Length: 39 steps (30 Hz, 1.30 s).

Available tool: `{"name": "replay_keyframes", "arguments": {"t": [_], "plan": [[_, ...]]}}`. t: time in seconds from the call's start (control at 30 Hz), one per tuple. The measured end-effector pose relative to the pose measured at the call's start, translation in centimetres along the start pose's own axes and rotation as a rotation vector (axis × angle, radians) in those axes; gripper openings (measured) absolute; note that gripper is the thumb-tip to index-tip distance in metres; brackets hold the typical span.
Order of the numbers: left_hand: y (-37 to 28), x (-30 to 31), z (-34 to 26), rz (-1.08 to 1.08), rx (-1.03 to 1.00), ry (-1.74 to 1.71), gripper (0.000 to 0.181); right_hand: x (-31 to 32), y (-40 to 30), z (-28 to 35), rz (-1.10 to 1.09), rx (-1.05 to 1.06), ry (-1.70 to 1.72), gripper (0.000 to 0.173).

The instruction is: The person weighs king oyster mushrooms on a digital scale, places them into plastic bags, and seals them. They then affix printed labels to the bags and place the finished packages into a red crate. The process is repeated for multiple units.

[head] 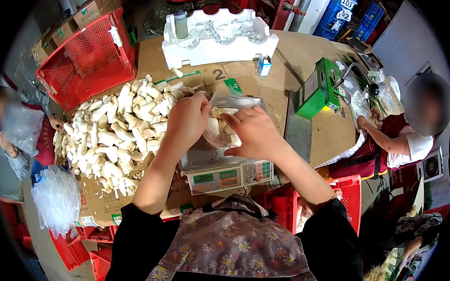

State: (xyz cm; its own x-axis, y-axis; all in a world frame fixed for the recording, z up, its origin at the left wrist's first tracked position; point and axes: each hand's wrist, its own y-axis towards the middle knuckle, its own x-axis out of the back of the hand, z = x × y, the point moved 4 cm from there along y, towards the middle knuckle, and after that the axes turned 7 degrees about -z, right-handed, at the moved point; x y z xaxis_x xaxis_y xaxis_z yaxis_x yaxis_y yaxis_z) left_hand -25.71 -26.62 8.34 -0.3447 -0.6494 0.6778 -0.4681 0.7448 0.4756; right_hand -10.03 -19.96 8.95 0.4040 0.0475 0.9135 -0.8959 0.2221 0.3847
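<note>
A clear plastic bag (230, 99) holding pale king oyster mushrooms (225, 131) lies over the metal pan (205, 160) of a digital scale (229, 178). My left hand (192, 118) pinches the bag's edge between thumb and fingers on its left side. Over the bag's right side is my right hand (255, 132), its fingers spread and its thumb at the mushrooms; whether it grips anything is hard to see. A large heap of loose king oyster mushrooms (116, 135) spreads to the left of the scale.
Behind the heap stands a red plastic crate (89, 59). A white foam box (220, 38) is at the back, a green bag-sealing device (317, 90) at the right. Plastic bags (55, 199) hang at the front left. One person (394, 140) works at the right, another (29, 132) at the left.
</note>
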Motion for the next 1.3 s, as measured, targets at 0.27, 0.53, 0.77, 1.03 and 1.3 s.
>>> {"name": "replay_keyframes", "arguments": {"t": [0.27, 0.53, 0.77, 1.03, 1.3], "plan": [[-0.2, -0.2, 1.0, 0.165, 0.101, -0.283, 0.011, 1.7, 1.9, -0.3, -0.110, 0.112, 0.114, 0.008], [-1.7, -2.0, 6.1, 0.227, 0.044, -1.052, 0.054, -0.9, 3.1, -2.3, -0.264, 0.215, -0.039, 0.006], [-5.1, -9.4, 4.5, -0.091, -0.511, 0.146, 0.078, -3.1, 3.3, 2.6, -0.338, 0.143, -0.108, 0.014], [-4.3, -13.0, 5.0, 0.186, -0.125, -0.357, 0.037, -1.2, 1.5, 0.3, -0.356, 0.094, 0.113, 0.021], [-3.9, -12.4, 1.7, 0.222, -0.351, -0.140, 0.054, -1.0, -4.3, -8.5, -0.128, -0.352, 0.680, 0.051]]}}
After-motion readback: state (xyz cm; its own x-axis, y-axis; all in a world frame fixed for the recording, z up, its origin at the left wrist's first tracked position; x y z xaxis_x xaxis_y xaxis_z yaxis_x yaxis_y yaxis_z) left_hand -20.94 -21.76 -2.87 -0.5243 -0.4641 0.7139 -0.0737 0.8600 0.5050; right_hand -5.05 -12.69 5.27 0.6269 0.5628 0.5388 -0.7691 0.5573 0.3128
